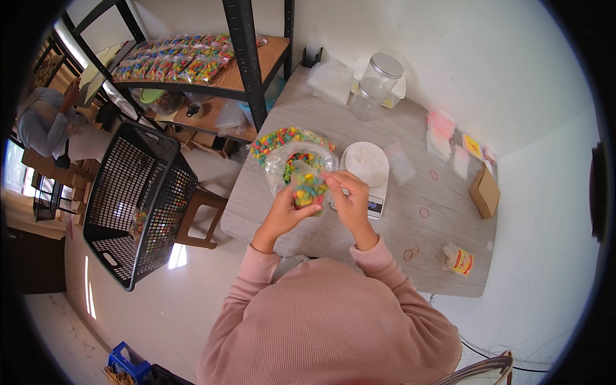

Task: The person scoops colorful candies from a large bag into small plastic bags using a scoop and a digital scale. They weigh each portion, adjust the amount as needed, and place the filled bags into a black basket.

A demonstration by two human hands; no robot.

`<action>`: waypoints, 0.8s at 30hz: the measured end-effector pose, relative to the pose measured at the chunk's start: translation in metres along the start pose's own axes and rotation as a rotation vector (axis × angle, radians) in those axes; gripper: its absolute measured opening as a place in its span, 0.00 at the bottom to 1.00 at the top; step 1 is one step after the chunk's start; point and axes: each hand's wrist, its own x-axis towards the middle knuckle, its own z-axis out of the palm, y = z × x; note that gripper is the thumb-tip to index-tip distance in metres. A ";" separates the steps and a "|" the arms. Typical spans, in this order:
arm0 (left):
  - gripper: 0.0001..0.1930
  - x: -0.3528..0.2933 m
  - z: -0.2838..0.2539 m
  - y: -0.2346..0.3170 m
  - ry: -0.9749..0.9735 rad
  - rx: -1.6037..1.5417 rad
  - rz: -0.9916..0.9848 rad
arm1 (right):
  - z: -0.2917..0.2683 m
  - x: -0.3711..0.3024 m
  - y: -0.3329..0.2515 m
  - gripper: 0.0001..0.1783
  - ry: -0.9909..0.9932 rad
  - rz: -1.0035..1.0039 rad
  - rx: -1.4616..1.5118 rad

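2 arms point(260, 262) fwd | L hand point(285, 215) cups bag point(308, 188) | R hand point(349, 199) @edge

Bright light, dark curved edges
Glare marks the floor point(178, 256), lower left; the far-left window point(14, 172) washes out.

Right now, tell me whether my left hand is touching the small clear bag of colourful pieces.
Touching: the head view shows the left hand cupping the small clear bag, its thumb lying across the bag's lower end.
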 end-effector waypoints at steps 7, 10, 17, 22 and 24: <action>0.27 0.000 0.002 0.001 0.075 -0.114 0.022 | 0.009 0.004 0.004 0.09 0.031 -0.035 0.006; 0.26 -0.003 -0.001 0.001 0.031 0.009 0.003 | 0.008 0.004 0.004 0.09 -0.013 0.008 0.008; 0.23 -0.003 -0.001 0.000 0.023 -0.103 -0.031 | 0.010 0.003 0.001 0.08 -0.078 0.047 0.039; 0.21 0.000 -0.002 -0.005 0.036 0.042 0.120 | 0.008 0.005 0.002 0.08 0.012 -0.016 -0.018; 0.20 0.002 0.005 -0.011 0.133 0.069 0.311 | 0.006 0.004 0.002 0.08 0.007 0.048 -0.015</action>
